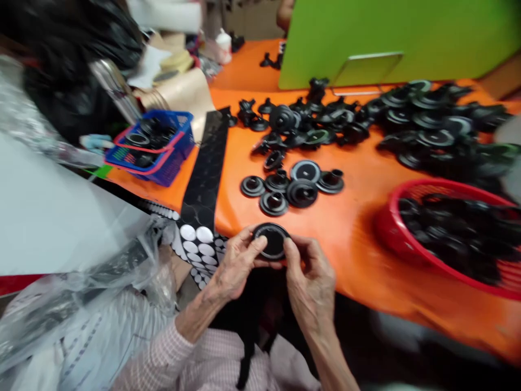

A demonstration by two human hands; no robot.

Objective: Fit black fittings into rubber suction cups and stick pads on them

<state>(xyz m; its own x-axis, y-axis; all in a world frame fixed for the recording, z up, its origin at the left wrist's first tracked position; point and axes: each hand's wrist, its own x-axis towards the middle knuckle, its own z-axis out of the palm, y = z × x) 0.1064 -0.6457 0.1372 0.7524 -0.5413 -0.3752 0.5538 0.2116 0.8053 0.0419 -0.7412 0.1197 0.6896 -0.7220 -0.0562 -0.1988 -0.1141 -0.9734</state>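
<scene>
Pinching a flat, round black disc with a thin pale ring near its rim [274, 241] between them, the left hand [236, 266] and the right hand [311, 279] have it right at the near edge of the orange-covered table [362, 168]. So yeah, the grip is closed on it from both sides: left thumb pressed on its face, right thumb on the rim, other fingers tucked around the sides and below. Just past it, a bit in from the near edge, sits a small cluster of round black flanged pieces [302, 193], some with stubby stems poking up. Further back toward the far edge there's a messy spread of black parts [285, 119], plus a bigger heap of black parts [435, 125] over by the far right corner. A round red plastic basket [386, 228] full of black stuff sits by the right end, near the front. Over at the left edge you've got a small blue plastic basket with a red handle [173, 163], also holding black pieces, and a shiny black strip [205, 163] running beside it down to the near edge.
</scene>
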